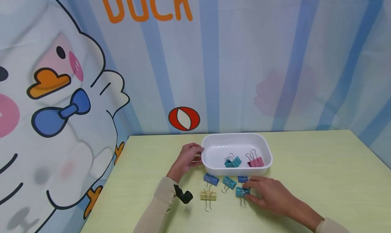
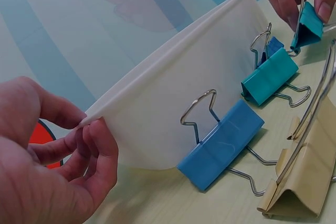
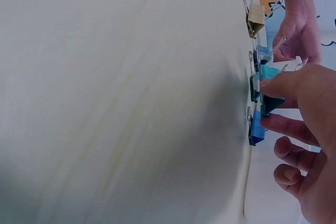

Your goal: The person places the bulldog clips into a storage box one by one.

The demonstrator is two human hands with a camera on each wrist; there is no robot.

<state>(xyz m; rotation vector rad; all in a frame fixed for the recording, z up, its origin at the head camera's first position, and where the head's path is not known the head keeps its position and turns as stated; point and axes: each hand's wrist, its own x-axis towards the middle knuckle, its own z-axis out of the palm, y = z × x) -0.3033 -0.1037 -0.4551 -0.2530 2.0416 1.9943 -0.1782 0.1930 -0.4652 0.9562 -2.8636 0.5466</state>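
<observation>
In the head view, the right hand [image 1: 270,194] has its grip narrowed on a teal binder clip [image 1: 242,192] in front of the white tray [image 1: 235,172] on the desk [image 1: 311,161], and the left hand [image 1: 188,156] is at the tray's left end. The left wrist view shows that left grip pinching the rim, near a blue clip [image 2: 223,145]. In the right wrist view, thumb and forefinger pinch the teal binder clip, the other fingers curled apart from it.

A pale-yellow table [image 1: 308,161] stands before a blue-striped backdrop [image 1: 238,56]; a cartoon duck [image 1: 70,141] fills the left.
</observation>
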